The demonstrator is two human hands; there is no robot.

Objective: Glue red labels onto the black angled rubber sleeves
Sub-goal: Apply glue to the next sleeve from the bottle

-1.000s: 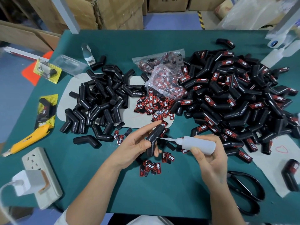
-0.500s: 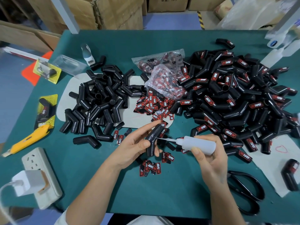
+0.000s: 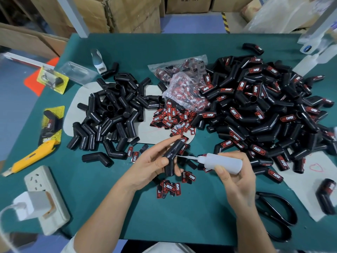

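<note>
bent matte rubber sleeve (image 3: 172,157), translucent glue bottle (image 3: 223,163)

Two hands: the left hand (image 3: 151,166) holds one black sleeve (image 3: 172,156), the right hand (image 3: 237,177) one glue bottle (image 3: 221,161). Two large heaps of sleeves lie on the counter (image 3: 182,221), too many to count: unlabelled (image 3: 113,114) at centre left, labelled (image 3: 264,110) at right. One scissors (image 3: 275,214), one yellow knife (image 3: 32,156), one power strip (image 3: 45,198), two bags of labels (image 3: 184,84).

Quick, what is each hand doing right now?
Left hand: holding a black angled rubber sleeve.
Right hand: holding a white plastic squeeze glue bottle, nozzle at the sleeve.
</note>
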